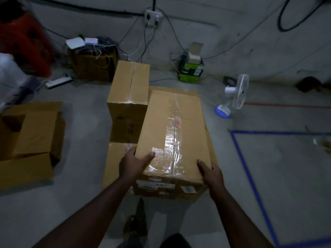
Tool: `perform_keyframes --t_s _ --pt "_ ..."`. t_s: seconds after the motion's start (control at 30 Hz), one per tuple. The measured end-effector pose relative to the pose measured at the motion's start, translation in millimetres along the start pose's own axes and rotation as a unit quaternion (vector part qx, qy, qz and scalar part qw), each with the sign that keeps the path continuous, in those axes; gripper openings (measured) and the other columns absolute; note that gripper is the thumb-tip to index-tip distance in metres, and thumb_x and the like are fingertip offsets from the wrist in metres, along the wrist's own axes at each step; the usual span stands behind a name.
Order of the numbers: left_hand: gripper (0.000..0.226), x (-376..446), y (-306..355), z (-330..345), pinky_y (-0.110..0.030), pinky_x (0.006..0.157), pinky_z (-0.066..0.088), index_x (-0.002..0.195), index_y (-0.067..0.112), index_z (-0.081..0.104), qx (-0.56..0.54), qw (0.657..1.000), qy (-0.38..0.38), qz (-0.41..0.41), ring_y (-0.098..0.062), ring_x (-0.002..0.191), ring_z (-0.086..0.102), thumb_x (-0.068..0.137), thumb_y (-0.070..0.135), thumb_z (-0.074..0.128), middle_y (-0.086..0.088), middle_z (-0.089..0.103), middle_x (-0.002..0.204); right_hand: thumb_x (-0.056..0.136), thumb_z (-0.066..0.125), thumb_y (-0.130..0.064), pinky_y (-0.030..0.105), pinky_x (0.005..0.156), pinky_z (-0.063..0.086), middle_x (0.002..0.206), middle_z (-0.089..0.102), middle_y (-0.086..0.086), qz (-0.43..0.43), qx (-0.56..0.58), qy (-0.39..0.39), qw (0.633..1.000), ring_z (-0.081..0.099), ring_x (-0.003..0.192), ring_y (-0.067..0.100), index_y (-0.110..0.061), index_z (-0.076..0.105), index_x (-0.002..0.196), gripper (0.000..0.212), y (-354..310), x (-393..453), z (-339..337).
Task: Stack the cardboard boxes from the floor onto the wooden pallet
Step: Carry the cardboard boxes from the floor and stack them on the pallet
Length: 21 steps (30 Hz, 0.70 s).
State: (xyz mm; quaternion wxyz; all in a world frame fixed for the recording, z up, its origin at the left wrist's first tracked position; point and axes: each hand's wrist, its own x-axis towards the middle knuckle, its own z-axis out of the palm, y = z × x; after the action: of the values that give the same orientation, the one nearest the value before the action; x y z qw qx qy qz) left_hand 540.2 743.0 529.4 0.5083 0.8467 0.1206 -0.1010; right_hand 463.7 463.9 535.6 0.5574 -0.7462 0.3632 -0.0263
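hands clamp the near end of the long taped box (172, 133): our left hand (133, 164) curls round its left corner, thumb on top, and our right hand (210, 171) grips the right corner. between them the box reaches away from us, lying on a lower box (210, 153), just beside a taller box (128, 90).
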Motion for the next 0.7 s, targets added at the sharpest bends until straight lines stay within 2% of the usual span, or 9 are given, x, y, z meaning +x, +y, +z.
perform_keyframes --t_s 0.07,0.2,0.3,0.4,0.47,0.53,0.63,0.7 --pt "0.076 31 11 8 -0.039 0.077 0.061 0.12 0.031 0.066 -0.008 1.0 -0.01 -0.006 -0.016 0.09 0.07 0.06 0.076 0.08 0.008 0.072 0.106 0.089 0.078 -0.038 0.043 0.089 0.06 0.104 0.076 0.002 0.011 -0.007 0.011 1.0 0.073 0.094 0.024 -0.012 0.072 0.122 0.043 -10 29 8" --pt "0.075 94 41 29 -0.037 0.072 0.062 0.122 0.032 0.064 -0.059 0.997 -0.054 -0.006 -0.014 0.09 0.071 0.06 0.067 0.087 0.01 0.073 0.104 0.089 0.076 -0.042 0.044 0.091 0.059 0.109 0.076 0.005 0.015 -0.019 0.023 0.999 0.071 0.096 0.025 -0.015 0.071 0.125 0.045 -39 93 19" --pt "0.069 142 66 55 -0.037 0.072 0.062 0.121 0.026 0.064 -0.097 0.994 -0.056 -0.008 -0.015 0.09 0.072 0.065 0.056 0.09 0.008 0.073 0.103 0.091 0.073 -0.045 0.049 0.093 0.059 0.109 0.074 0.003 0.0 -0.037 0.019 0.999 0.071 0.098 0.025 -0.016 0.069 0.129 0.048 -62 148 19" --pt "0.081 202 91 83 -0.044 0.075 0.064 0.124 0.023 0.065 -0.127 0.991 -0.045 -0.013 -0.018 0.092 0.074 0.058 0.064 0.09 0.004 0.075 0.105 0.091 0.071 -0.047 0.046 0.093 0.058 0.109 0.076 0.004 -0.024 -0.062 0.025 0.997 0.071 0.099 0.026 -0.017 0.072 0.125 0.046 -89 219 23" --pt "0.083 245 105 103 -0.04 0.075 0.064 0.126 0.022 0.065 -0.13 0.991 -0.034 -0.016 -0.02 0.096 0.074 0.059 0.064 0.09 0.003 0.075 0.107 0.091 0.07 -0.048 0.043 0.093 0.057 0.11 0.076 0.004 -0.034 -0.072 0.015 0.997 0.07 0.101 0.027 -0.019 0.073 0.124 0.045 -102 272 33" --pt "0.079 289 116 122 -0.032 0.076 0.062 0.132 0.019 0.061 -0.131 0.991 -0.026 -0.017 -0.02 0.1 0.072 0.067 0.054 0.089 0.004 0.073 0.109 0.092 0.069 -0.049 0.039 0.091 0.056 0.111 0.076 0.003 -0.043 -0.072 0.003 0.996 0.07 0.102 0.026 -0.021 0.072 0.124 0.043 -111 327 50" --pt "0.098 361 125 146 -0.042 0.095 0.057 0.149 0.026 0.043 -0.111 0.992 -0.064 0.006 -0.02 0.118 0.064 0.068 0.061 0.086 0.003 0.063 0.133 0.092 0.069 -0.052 0.033 0.081 0.051 0.109 0.076 0.001 -0.062 -0.069 -0.011 0.996 0.071 0.098 0.024 -0.022 0.072 0.125 0.044 -117 407 78" --pt "0.111 409 126 157 -0.05 0.108 0.047 0.155 0.034 0.027 -0.065 0.992 -0.103 0.02 -0.025 0.136 0.049 0.066 0.069 0.083 0.001 0.046 0.153 0.087 0.07 -0.062 0.033 0.08 0.053 0.107 0.076 -0.002 -0.074 -0.068 -0.014 0.995 0.071 0.095 0.021 -0.025 0.072 0.125 0.053 -116 455 97"
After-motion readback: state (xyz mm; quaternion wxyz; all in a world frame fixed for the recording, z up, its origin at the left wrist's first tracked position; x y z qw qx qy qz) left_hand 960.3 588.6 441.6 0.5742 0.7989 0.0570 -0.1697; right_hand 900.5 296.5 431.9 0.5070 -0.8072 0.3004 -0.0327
